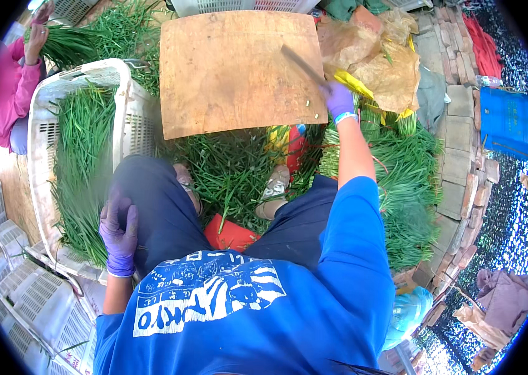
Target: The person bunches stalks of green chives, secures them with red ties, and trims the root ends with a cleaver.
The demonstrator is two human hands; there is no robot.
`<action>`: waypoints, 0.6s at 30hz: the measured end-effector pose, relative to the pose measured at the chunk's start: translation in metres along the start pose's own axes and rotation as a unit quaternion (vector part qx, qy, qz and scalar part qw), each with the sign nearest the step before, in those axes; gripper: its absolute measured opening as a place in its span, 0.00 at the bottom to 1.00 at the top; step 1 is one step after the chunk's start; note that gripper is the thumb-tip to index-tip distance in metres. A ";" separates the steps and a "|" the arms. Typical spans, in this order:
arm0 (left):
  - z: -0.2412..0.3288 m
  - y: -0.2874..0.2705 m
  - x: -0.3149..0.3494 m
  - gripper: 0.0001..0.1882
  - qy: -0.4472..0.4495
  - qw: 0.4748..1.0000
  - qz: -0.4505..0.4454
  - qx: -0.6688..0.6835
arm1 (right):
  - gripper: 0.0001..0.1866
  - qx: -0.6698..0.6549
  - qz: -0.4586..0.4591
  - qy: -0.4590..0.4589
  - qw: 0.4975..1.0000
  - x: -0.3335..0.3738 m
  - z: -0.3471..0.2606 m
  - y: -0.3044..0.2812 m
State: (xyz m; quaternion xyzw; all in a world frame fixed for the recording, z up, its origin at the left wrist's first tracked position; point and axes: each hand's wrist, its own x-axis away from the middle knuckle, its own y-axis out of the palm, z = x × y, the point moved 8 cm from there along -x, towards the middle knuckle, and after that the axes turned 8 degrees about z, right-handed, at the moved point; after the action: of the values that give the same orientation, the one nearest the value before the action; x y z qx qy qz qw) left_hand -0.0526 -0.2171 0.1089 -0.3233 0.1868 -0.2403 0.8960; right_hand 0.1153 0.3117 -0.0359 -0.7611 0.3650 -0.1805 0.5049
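1. Knife (302, 64) is being gripped by right hand (339, 100) over surface (233, 69)
2. Left hand (119, 240) is being held apparently empty, fingers loosely parted
3. Stacked greens (409, 181) (right) are being judged trimmed; crated greens (86, 150) (left), untrimmed

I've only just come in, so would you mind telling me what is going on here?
The person's gloved right hand grips a knife, its blade over the wooden board. The gloved left hand holds nothing visible, beside the left thigh near a white basket of long greens. Piled greens lie at right. At upper left, a co-worker in pink holds a leafy bunch.
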 end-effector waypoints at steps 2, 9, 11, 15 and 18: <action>-0.002 -0.001 0.000 0.26 -0.013 1.000 0.002 -0.003 | 0.13 0.010 -0.045 -0.085 0.995 0.031 -0.024 0.012; -0.013 0.008 -0.001 0.26 -0.014 1.000 0.008 0.002 | 0.13 -0.050 -0.226 -0.262 0.937 0.117 -0.087 0.017; -0.003 0.009 -0.005 0.26 -0.008 1.000 0.018 0.003 | 0.15 -0.152 -0.137 -0.044 0.978 0.094 -0.051 0.001; -0.005 0.002 -0.005 0.24 -0.024 0.999 0.031 0.019 | 0.16 -0.095 0.098 -0.022 0.990 0.059 -0.017 -0.054; -0.004 -0.008 -0.005 0.23 -0.005 0.999 0.051 0.009 | 0.22 0.083 0.187 -0.143 0.968 0.031 -0.068 -0.064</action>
State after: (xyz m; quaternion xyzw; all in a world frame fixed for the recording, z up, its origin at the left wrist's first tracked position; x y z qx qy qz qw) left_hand -0.0609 -0.2218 0.1122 -0.3064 0.1962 -0.1948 0.9109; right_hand 0.1163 0.2594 0.0473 -0.6526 0.4084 -0.0014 0.6382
